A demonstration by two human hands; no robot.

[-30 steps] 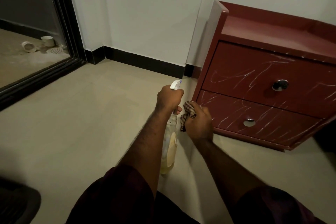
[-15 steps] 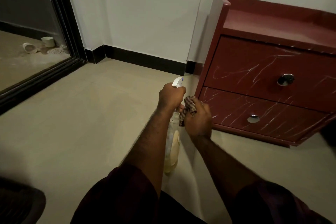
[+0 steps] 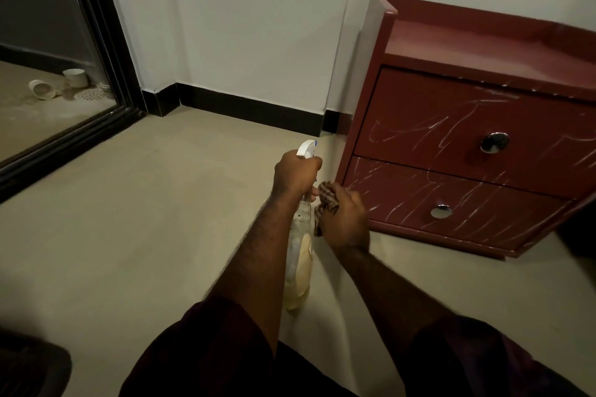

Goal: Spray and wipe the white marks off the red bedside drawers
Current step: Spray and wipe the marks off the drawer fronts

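Person observed: left sleeve [image 3: 206, 348] and right sleeve [image 3: 467, 361] dark maroon, short, loose, ending near the elbows; forearms [image 3: 258, 255] bare, hairy; left hand [image 3: 295, 176] and right hand [image 3: 346, 219] bare.

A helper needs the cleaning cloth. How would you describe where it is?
Find the red bedside drawers against the white wall. In front of their lower left corner, the right hand grips a checked cloth, beside the spray bottle in the left hand; it is the only patterned fabric.

no legible text, pale label on spray bottle [image 3: 302, 264] too blurred to read
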